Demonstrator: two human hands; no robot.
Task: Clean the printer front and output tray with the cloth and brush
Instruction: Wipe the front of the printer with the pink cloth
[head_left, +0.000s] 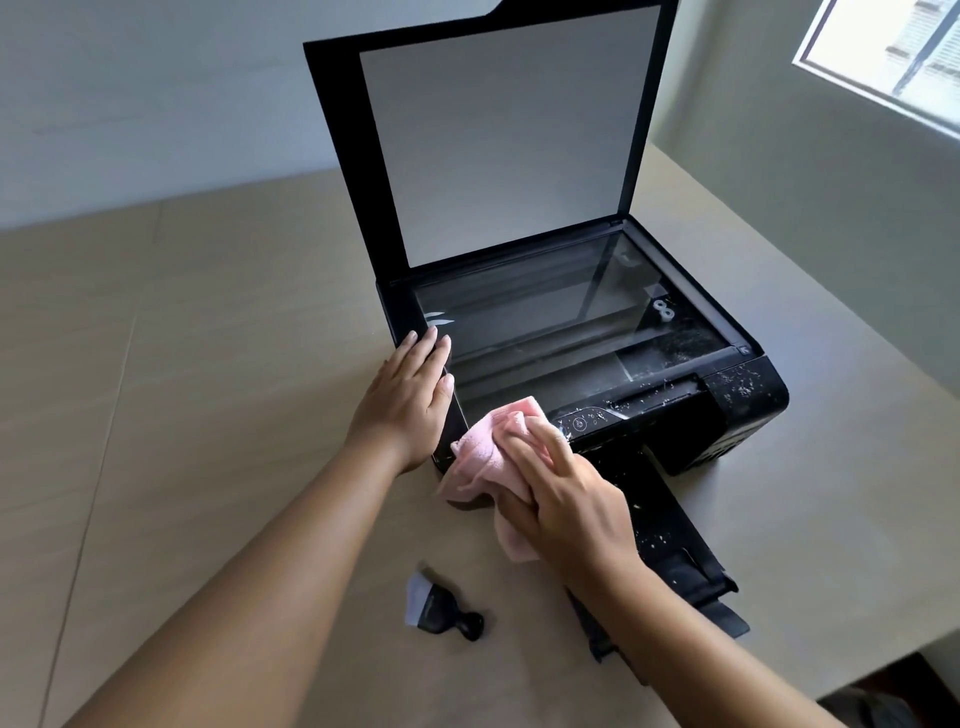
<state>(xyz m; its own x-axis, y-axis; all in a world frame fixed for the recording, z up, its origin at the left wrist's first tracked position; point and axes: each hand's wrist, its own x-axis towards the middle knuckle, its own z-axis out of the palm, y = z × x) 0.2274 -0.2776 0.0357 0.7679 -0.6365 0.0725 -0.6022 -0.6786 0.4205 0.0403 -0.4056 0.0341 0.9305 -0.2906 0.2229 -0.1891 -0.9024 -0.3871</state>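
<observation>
A black printer (737, 410) stands on the table with its scanner lid (498, 140) raised upright. White specks dust its front right corner and its pulled-out output tray (675, 535). My right hand (566, 499) presses a pink cloth (488, 457) against the printer's front left, beside the control panel (587, 421). My left hand (410, 395) lies flat on the printer's left edge, fingers together, holding nothing. A small black brush (441, 610) with pale bristles lies on the table in front of the printer, between my forearms.
The beige table (208, 364) stretches wide to the left of the printer. Its right edge runs close behind the tray, with a dark drop at the bottom right. A window (893, 52) is in the wall at the upper right.
</observation>
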